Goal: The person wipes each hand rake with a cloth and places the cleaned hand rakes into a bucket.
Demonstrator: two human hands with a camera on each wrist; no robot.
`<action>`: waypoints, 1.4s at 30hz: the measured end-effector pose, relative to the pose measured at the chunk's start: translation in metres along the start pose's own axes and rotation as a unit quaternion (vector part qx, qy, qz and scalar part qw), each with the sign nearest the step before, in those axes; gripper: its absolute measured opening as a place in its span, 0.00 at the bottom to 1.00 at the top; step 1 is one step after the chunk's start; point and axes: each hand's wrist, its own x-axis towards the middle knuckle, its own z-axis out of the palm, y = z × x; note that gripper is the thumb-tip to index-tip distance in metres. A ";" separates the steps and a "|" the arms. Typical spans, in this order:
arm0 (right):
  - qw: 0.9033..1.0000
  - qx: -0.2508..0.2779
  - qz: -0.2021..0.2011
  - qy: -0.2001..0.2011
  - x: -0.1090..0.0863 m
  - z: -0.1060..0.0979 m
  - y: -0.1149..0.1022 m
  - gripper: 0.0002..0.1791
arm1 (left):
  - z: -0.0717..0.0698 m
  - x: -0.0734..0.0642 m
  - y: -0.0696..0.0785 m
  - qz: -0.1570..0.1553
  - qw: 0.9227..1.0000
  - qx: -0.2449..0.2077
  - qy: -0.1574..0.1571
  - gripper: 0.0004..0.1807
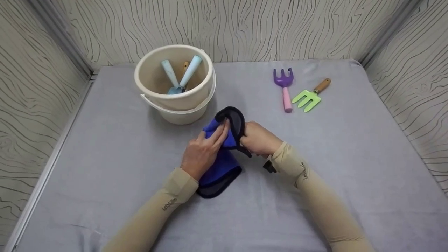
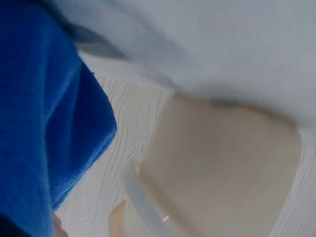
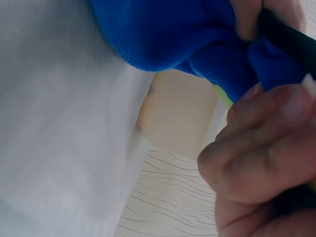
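Gripping a blue, black-edged cloth (image 1: 222, 166) with my left hand (image 1: 201, 154), I have it bunched mid-table, just in front of a cream bucket (image 1: 169, 102) with tools inside. My right hand (image 1: 260, 140) has curled fingers at the cloth's edge; I cannot tell what they hold. Farther right lie a purple-and-pink fork (image 1: 286, 91) and a green fork (image 1: 309, 98).

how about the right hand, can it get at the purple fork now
Likely yes: only grey tabletop shows between the right hand and the purple fork, though that hand is busy at the blue cloth.
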 end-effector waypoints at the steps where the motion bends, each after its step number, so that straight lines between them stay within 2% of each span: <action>1: 1.000 0.006 0.007 0.000 0.000 -0.001 0.000 0.13 | 0.001 0.000 -0.001 0.001 1.000 -0.017 -0.005 0.33; 4: 1.000 0.014 0.026 -0.001 -0.001 -0.003 0.001 0.13 | 0.002 -0.002 -0.003 -0.004 0.998 -0.061 -0.013 0.34; 6: 0.999 0.017 0.037 -0.002 -0.002 -0.005 0.001 0.13 | 0.002 -0.003 -0.003 -0.006 0.997 -0.073 -0.016 0.33; 11: 0.999 0.035 0.041 -0.002 -0.001 -0.007 0.003 0.12 | 0.003 -0.002 -0.001 -0.001 0.998 -0.060 -0.021 0.32; 15: 0.998 0.059 0.026 0.018 -0.002 -0.013 0.006 0.16 | 0.004 -0.003 -0.001 -0.004 0.997 -0.064 -0.036 0.29; 21: 0.988 0.146 0.019 0.054 -0.011 -0.032 0.003 0.22 | 0.012 -0.005 -0.011 -0.044 0.993 -0.073 -0.081 0.31; 25: 0.983 0.172 0.017 0.058 -0.013 -0.038 0.004 0.23 | 0.011 -0.003 -0.016 -0.081 0.986 -0.122 -0.084 0.34; 27: 0.983 0.177 0.021 0.049 -0.013 -0.037 0.006 0.24 | 0.009 -0.003 -0.017 -0.109 0.976 -0.171 -0.082 0.34; 28: 0.983 0.178 0.024 0.044 -0.012 -0.036 0.007 0.24 | 0.008 -0.003 -0.018 -0.128 0.968 -0.201 -0.081 0.34; 29: 0.983 0.178 0.025 0.041 -0.012 -0.035 0.008 0.24 | 0.007 -0.002 -0.020 -0.149 0.957 -0.237 -0.079 0.33; 30: 0.983 0.178 0.026 0.038 -0.012 -0.034 0.009 0.24 | 0.006 -0.001 -0.021 -0.175 0.942 -0.276 -0.078 0.32; 31: 0.983 0.178 0.026 0.038 -0.011 -0.033 0.009 0.24 | 0.004 0.000 -0.022 -0.204 0.922 -0.320 -0.074 0.30; 32: 0.983 0.178 0.025 0.038 -0.011 -0.032 0.010 0.23 | 0.002 0.002 -0.023 -0.237 0.897 -0.366 -0.071 0.27; 33: 0.983 0.179 0.024 0.039 -0.011 -0.032 0.010 0.24 | 0.001 0.003 -0.025 -0.272 0.867 -0.411 -0.068 0.24; 34: 0.983 0.180 0.025 0.040 -0.011 -0.031 0.010 0.24 | -0.001 0.005 -0.026 -0.309 0.834 -0.453 -0.061 0.21; 37: 0.983 0.178 0.030 0.035 -0.009 -0.030 0.011 0.24 | -0.007 0.010 -0.027 -0.415 0.717 -0.559 -0.030 0.13; 38: 0.983 0.177 0.034 0.032 -0.008 -0.029 0.011 0.24 | -0.009 0.012 -0.027 -0.445 0.681 -0.581 -0.017 0.12; 39: 0.984 0.174 0.038 0.029 -0.007 -0.028 0.011 0.24 | -0.010 0.013 -0.026 -0.472 0.650 -0.596 -0.001 0.12; 40: 0.984 0.171 0.042 0.026 -0.007 -0.028 0.011 0.24 | -0.011 0.014 -0.025 -0.492 0.623 -0.608 0.017 0.12; 41: 0.985 0.167 0.044 0.024 -0.006 -0.027 0.011 0.24 | -0.013 0.015 -0.024 -0.508 0.601 -0.616 0.034 0.12; 42: 0.985 0.165 0.046 0.024 -0.005 -0.026 0.011 0.23 | -0.014 0.015 -0.023 -0.522 0.585 -0.619 0.048 0.13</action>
